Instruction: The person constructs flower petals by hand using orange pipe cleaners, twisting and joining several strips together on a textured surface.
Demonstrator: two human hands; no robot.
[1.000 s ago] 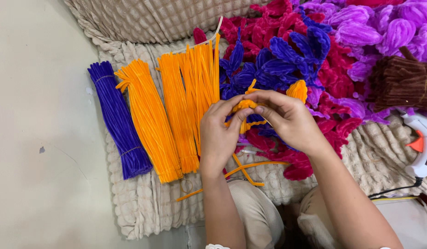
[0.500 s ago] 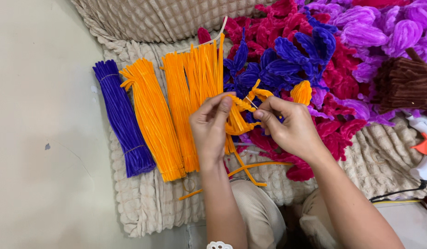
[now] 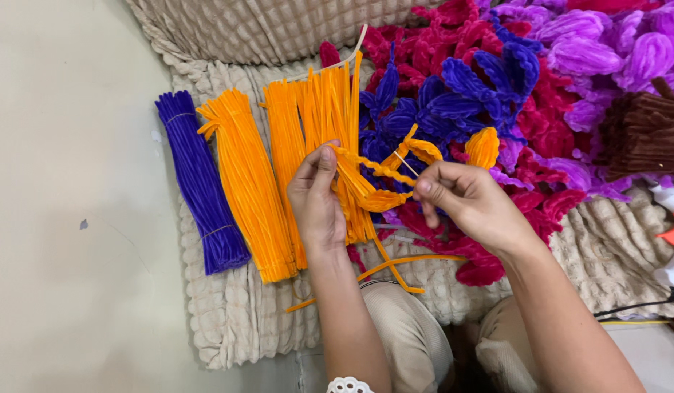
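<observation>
At frame centre, my left hand (image 3: pixel 316 198) and right hand (image 3: pixel 460 200) pinch a twisted orange pipe-cleaner piece (image 3: pixel 380 182); its lower end hides behind my fingers (image 3: pixel 429 195).

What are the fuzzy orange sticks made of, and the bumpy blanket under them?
The orange sticks look like pipe cleaners: soft, fuzzy fibre, probably around thin wire, since the orange piece between the left hand and right hand holds its twisted shape. The blanket looks like soft beige cloth, matte, with a puffy square pattern; I can't tell which fibre.

Head view, close, straight down
</observation>
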